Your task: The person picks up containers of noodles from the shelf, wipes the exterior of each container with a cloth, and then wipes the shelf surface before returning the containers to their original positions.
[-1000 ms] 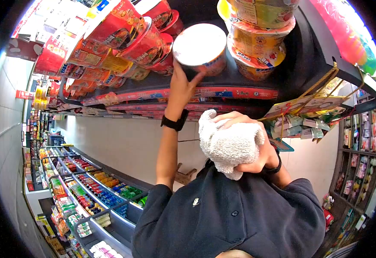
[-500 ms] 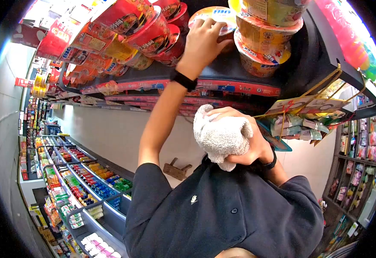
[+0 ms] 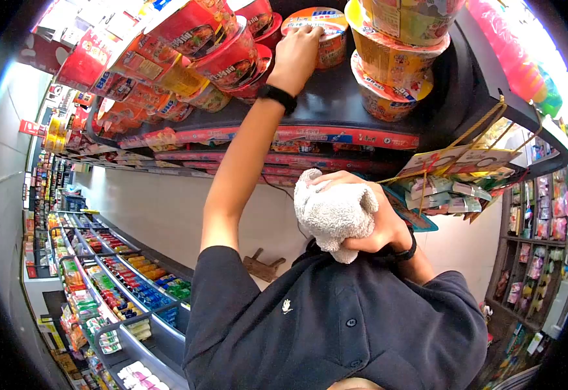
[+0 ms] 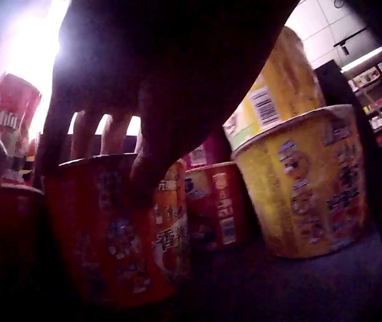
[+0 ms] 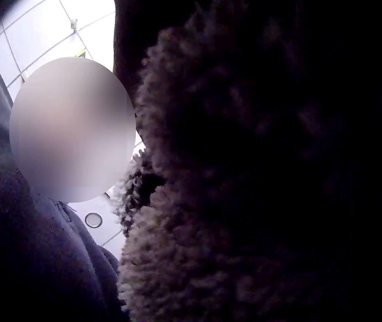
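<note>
My left hand (image 3: pixel 297 60) reaches over the shelf and grips an orange instant noodle tub (image 3: pixel 331 49) from above. In the left wrist view its fingers (image 4: pixel 114 134) lie across the top of the tub (image 4: pixel 120 248), while the thumb comes down over the near rim. The tub stands on the dark shelf (image 3: pixel 326 97), between red noodle tubs (image 3: pixel 232 62) on the left and a stack of yellow and orange tubs (image 3: pixel 397 65) on the right. Close to my chest, my right hand (image 3: pixel 388 224) holds a bunched white towel (image 3: pixel 336 211), which nearly fills the dark right wrist view.
A red label strip (image 3: pixel 336 135) runs along the shelf front. Hanging packets (image 3: pixel 446 195) and cords project at its right end. Behind and left, another rack (image 3: pixel 134 279) holds rows of colourful goods. A small wooden stool (image 3: pixel 262 265) stands on the pale floor.
The noodle tub went back and right, beside the yellow stack, then shifted slightly left and turned, showing its orange side. My left hand moved with it. My right hand still holds the towel.
</note>
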